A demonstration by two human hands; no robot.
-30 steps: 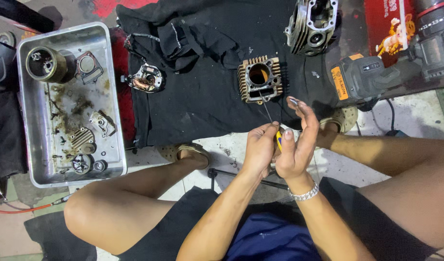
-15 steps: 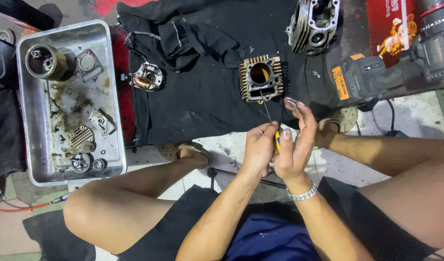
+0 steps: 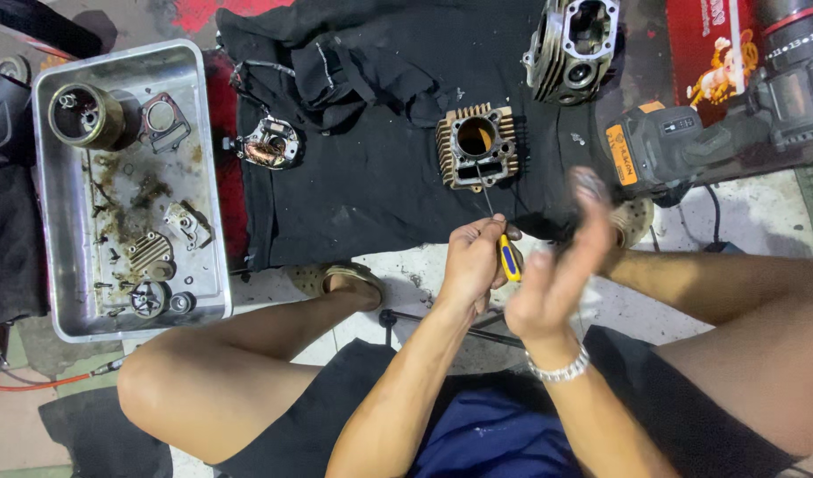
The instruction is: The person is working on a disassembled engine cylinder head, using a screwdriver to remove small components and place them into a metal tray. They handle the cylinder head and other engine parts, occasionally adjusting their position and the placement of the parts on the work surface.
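I see a black cloth (image 3: 371,177) spread on the floor, a metal tray (image 3: 48,230) of greasy parts at its left. On the cloth sits a finned cylinder block (image 3: 477,146). Just below it, my left hand (image 3: 473,261) pinches a yellow-and-blue screwdriver (image 3: 509,257); my right hand (image 3: 561,274), blurred, seems open-fingered beside it.

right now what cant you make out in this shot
- Right hand, head view: motion blur smears the fingers, so any grip or contact is unclear.
- Screwdriver: the left hand covers most of its yellow and blue handle; the thin shaft tip is too small to judge.
- Power tool: its far end runs into clutter at the right edge.
- Metal tray: the small parts are too grimy to identify.
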